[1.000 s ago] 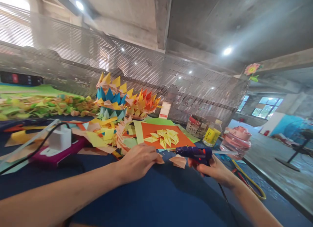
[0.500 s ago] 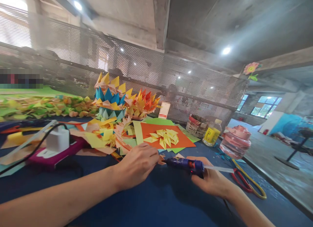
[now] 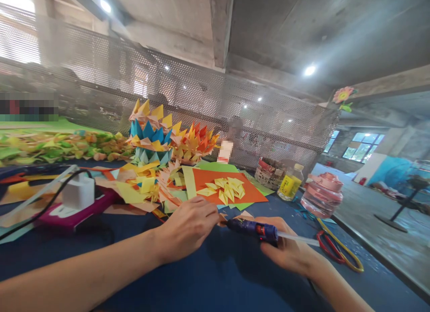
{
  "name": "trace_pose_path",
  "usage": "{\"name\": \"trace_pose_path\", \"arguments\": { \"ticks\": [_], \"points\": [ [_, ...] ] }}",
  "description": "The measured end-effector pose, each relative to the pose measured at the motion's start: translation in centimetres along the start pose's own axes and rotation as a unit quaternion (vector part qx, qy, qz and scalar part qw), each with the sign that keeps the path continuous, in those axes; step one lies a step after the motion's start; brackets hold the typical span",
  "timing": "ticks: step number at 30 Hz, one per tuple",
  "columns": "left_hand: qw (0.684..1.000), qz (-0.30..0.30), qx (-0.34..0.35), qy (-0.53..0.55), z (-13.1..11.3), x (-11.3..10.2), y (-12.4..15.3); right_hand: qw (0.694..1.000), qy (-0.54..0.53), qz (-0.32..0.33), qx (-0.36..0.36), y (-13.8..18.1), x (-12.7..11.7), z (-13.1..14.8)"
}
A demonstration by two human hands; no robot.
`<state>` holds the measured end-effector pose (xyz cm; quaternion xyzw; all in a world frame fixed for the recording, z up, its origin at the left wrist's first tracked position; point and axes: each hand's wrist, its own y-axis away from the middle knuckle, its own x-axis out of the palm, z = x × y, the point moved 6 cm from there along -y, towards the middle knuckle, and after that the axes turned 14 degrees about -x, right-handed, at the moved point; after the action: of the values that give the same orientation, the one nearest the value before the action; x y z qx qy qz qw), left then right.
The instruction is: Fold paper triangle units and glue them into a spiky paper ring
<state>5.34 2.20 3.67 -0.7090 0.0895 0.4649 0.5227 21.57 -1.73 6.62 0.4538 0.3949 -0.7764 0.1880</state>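
Note:
My right hand [image 3: 285, 244] is closed around a dark blue hot glue gun [image 3: 253, 230], with a clear glue stick [image 3: 298, 238] sticking out of its back. Its nozzle points left, at a small orange-brown paper piece [image 3: 222, 219]. My left hand [image 3: 190, 227] is closed, its fingertips pinching that paper; most of it is hidden behind the fingers. Just beyond both hands, several folded pale yellow paper pieces [image 3: 228, 189] lie on an orange sheet [image 3: 253, 193].
Folded paper crowns [image 3: 151, 135] stand behind paper scraps. At left is a purple power strip [image 3: 72, 215] with a white plug [image 3: 79, 192]. To the right are a woven basket [image 3: 267, 175], yellow-labelled bottle [image 3: 289, 184], pink water bottle [image 3: 322, 195] and scissors [image 3: 339, 249].
The glue gun and my right hand have shifted very slightly left, the nozzle still at the paper piece. My left hand stays almost in place.

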Motion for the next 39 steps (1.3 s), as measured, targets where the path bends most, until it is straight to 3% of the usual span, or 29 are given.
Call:
{"name": "trace_pose_path", "arguments": {
  "ticks": [17,23,31,35,39],
  "points": [
    [1.0,0.011,-0.02,0.003,0.6,-0.2,0.1,0.997,0.067,-0.011,0.034,1.2,-0.3,-1.7],
    [0.999,-0.005,-0.033,0.01,1.0,-0.3,0.1,0.994,0.101,0.007,0.038,1.2,-0.6,-1.9],
    [0.998,-0.025,-0.047,0.019,1.4,-0.9,0.0,0.984,0.178,-0.016,0.018,1.6,-2.1,-2.1],
    [0.999,-0.024,-0.042,0.024,1.3,-0.9,0.0,0.974,0.222,-0.028,0.036,2.5,-4.3,-4.2],
    [0.998,-0.027,-0.04,0.028,1.3,-0.8,0.1,0.957,0.25,-0.018,0.144,4.6,-6.6,-8.4]
  ]
}}
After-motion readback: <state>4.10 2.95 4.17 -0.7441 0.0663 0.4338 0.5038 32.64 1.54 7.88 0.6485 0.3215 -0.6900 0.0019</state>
